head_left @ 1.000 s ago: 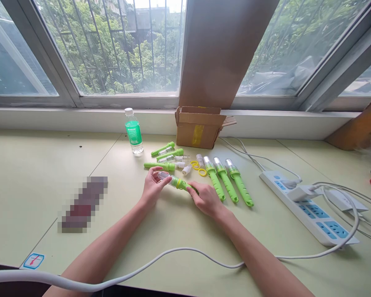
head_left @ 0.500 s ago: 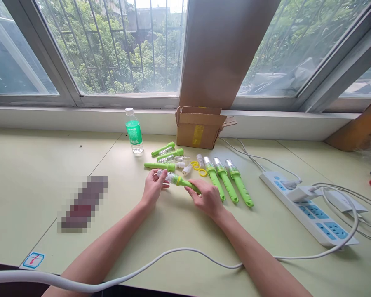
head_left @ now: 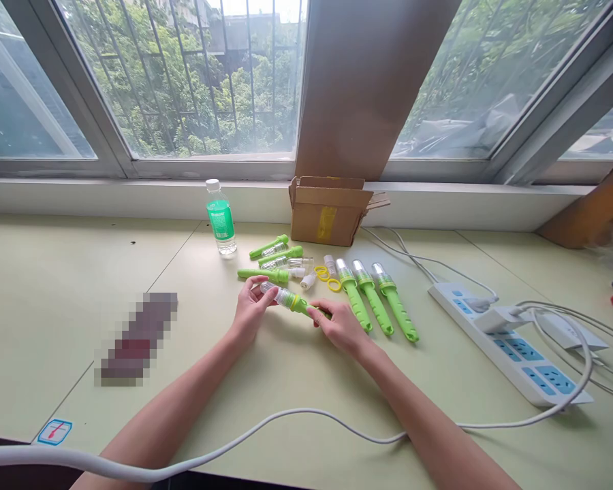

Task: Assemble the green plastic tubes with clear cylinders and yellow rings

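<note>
Both my hands are closed on one green light stick (head_left: 299, 304) with a clear ribbed tube and a yellow ring, tilted above the table. My left hand (head_left: 253, 307) grips the clear tube end. My right hand (head_left: 339, 325) is wrapped round the green handle and hides part of it. To the right lie three like sticks, the nearest one (head_left: 400, 312) at the outer side. Behind my hands are a loose green handle (head_left: 263, 274), more green handles and clear tubes (head_left: 301, 263), small white pieces (head_left: 308, 281) and yellow rings (head_left: 334, 285).
A water bottle (head_left: 221, 221) and an open cardboard box (head_left: 306, 221) stand at the back. On the right lies a white power strip (head_left: 490, 350) with plugs. A white cable (head_left: 306, 412) crosses in front, over my forearms' area. A blurred dark patch (head_left: 137, 337) is on the left.
My right hand has turned slightly on the green handle, its thumb now lying further along the stick. My left hand has stayed on the clear tube with a small shift. The other things have not moved.
</note>
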Available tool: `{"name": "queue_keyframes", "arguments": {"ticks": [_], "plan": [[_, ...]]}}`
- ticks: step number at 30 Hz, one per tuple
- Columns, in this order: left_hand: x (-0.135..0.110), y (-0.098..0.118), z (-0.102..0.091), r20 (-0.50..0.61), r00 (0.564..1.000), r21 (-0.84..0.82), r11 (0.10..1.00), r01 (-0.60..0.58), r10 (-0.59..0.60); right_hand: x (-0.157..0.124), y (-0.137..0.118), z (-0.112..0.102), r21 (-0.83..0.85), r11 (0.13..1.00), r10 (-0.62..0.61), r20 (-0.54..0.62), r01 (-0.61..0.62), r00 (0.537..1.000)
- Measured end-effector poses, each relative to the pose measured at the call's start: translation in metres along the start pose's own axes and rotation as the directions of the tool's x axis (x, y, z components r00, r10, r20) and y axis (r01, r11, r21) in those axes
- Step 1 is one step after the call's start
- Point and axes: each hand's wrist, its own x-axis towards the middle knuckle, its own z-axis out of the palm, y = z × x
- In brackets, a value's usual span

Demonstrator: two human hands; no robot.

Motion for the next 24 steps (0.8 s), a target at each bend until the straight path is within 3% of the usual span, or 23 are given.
{"name": "queue_keyframes", "arguments": {"ticks": [5,10,14,18,24], "plan": [[0.000,0.000,0.000,-0.007,0.999,-0.011,0.999,0.033,-0.033,-0.001,0.003,0.006,-0.111,0.992,-0.075,-0.135,0.061,0.988],[0.002,-0.002,-0.001,-0.040,0.994,0.017,0.995,0.101,-0.100,-0.002,0.004,0.012,-0.287,0.941,-0.256,-0.251,0.181,0.934],[0.001,-0.002,-0.001,-0.014,0.992,0.022,0.991,0.128,-0.128,-0.003,0.005,0.012,-0.390,0.904,-0.309,-0.315,0.174,0.898],[0.000,-0.002,-0.002,-0.011,0.992,0.025,0.992,0.122,-0.122,-0.002,0.005,0.011,-0.408,0.893,-0.331,-0.312,0.188,0.891],[0.001,0.001,-0.005,0.027,0.990,0.005,0.990,0.139,-0.139,-0.003,0.001,0.009,-0.303,0.935,-0.272,-0.275,0.186,0.922]]}}
